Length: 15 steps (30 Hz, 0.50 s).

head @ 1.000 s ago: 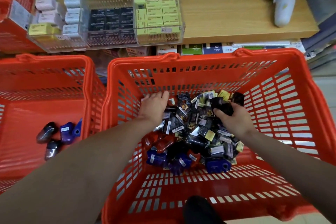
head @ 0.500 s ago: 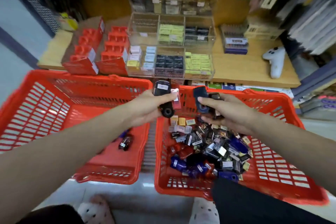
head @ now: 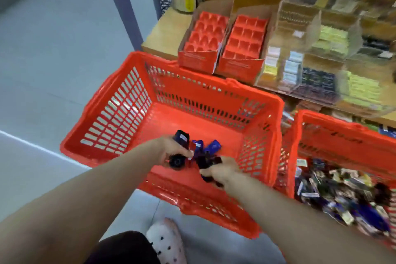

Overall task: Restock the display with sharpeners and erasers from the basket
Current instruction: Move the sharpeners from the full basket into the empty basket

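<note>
A dark sharpener (head: 179, 149) is gripped in the left hand (head: 169, 151), and another dark sharpener (head: 206, 162) is clenched in the right hand (head: 220, 172). Both are held over the near-empty left basket (head: 120, 111), where blue sharpeners (head: 205, 147) lie, seemingly for sorting. The mixed stock is kept in the right basket (head: 334, 130); the red display trays (head: 222, 38) at the far side are unfilled.

The orange basket (head: 120, 113) under the fingers (head: 188, 153) is smooth, shiny plastic with slots. The dark sharpener (head: 181, 138) they hold looks like glossy plastic. Beyond them, the shelf (head: 165, 32) is matt wood, the bins (head: 321, 34) clear shiny plastic.
</note>
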### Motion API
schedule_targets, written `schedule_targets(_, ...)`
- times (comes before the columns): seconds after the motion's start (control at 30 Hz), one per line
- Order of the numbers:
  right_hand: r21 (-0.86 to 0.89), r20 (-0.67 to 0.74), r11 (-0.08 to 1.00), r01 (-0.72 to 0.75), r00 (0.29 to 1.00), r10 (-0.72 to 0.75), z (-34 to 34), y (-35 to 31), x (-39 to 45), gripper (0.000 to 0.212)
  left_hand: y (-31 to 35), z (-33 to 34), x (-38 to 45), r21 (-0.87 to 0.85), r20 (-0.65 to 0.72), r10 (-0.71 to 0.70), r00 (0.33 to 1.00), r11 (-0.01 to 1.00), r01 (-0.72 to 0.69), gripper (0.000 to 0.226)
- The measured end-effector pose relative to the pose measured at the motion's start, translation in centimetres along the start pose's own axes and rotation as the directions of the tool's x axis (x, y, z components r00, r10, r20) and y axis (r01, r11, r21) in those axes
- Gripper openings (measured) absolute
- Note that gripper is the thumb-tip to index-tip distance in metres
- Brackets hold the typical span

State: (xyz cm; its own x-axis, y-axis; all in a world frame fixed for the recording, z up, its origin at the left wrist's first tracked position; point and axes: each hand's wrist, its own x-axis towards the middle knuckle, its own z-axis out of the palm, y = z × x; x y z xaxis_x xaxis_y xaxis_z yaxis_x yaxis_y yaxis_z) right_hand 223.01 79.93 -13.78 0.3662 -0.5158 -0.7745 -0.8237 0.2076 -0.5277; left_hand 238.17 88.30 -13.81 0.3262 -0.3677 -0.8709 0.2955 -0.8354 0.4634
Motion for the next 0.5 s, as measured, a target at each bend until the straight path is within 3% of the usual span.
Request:
schedule_targets(0.03, -0.077, -0.013, 0.997, -0.016, 1.0, 0.015, 0.8, 0.9, 1.0, 0.016, -0.6, 0.1, 1.2, 0.06, 0.028, -0.036, 0.999, 0.998, 0.034, 0.022)
schedule_targets(0.1, -0.223, -0.025, 0.972, -0.067, 0.998, 0.063, 1.8, 2.5, 3.0, 0.027, -1.7, 0.4, 3.4, 0.226, 0.074, -0.105, 0.992, 0.97, 0.085, 0.022)
schedule_targets(0.17, -0.375, -0.012, 0.924, -0.076, 0.997, 0.077, 2.2, 3.3, 3.9, 0.035, -2.9, 0.4, 5.1, 0.387, 0.085, -0.143, 0.986, 0.917, 0.1, 0.038)
schedule_targets(0.23, -0.378, 0.036, 0.924, -0.063, 0.996, 0.082, 2.5, 3.9, 4.5, 0.041, -3.5, 0.2, 6.3, 0.49, 0.092, -0.184, 0.979, 0.864, 0.116, 0.057)
schedule_targets(0.4, -0.498, 0.077, 0.867, 0.02, 0.997, 0.021, 2.6, 3.1, 4.5, 0.061, -3.1, -0.8, 6.9, 0.496, 0.18, -0.18, 0.967, 0.865, 0.069, 0.06)
schedule_targets(0.5, -0.544, 0.129, 0.82, 0.177, 0.983, -0.127, 0.0, 0.9, 3.1, 0.055, -2.6, -1.3, 5.8, 0.495, 0.165, -0.09, 0.982, 0.869, -0.003, 0.055)
